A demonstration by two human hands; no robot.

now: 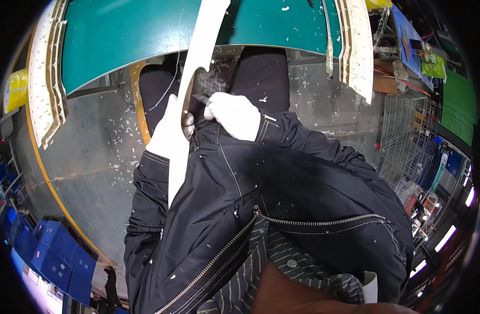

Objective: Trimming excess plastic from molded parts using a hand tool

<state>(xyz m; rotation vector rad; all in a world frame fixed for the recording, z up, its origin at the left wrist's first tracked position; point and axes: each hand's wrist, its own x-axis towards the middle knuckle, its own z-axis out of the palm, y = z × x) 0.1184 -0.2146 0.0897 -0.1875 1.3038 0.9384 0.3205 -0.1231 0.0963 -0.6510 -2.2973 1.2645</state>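
A long white plastic-looking strip [202,39] runs from the green tabletop down across my lap and against my jacket. A notch is cut into its right edge. My left hand [166,123], in a white glove, is closed round the strip, its fingertips showing at the right edge. My right hand [233,115], also gloved in white, is closed on a slim dark hand tool [202,98]. The tool's tip points left toward the strip's edge below the notch; whether it touches is unclear. White shavings [213,78] lie between my legs.
The green table [124,36] stands before me, with stacked pale strips [46,89] at its left and more pale strips [355,52] at its right. A wire cage [407,136] stands to the right. Blue bins [59,256] are at lower left. Shavings litter the floor [103,141].
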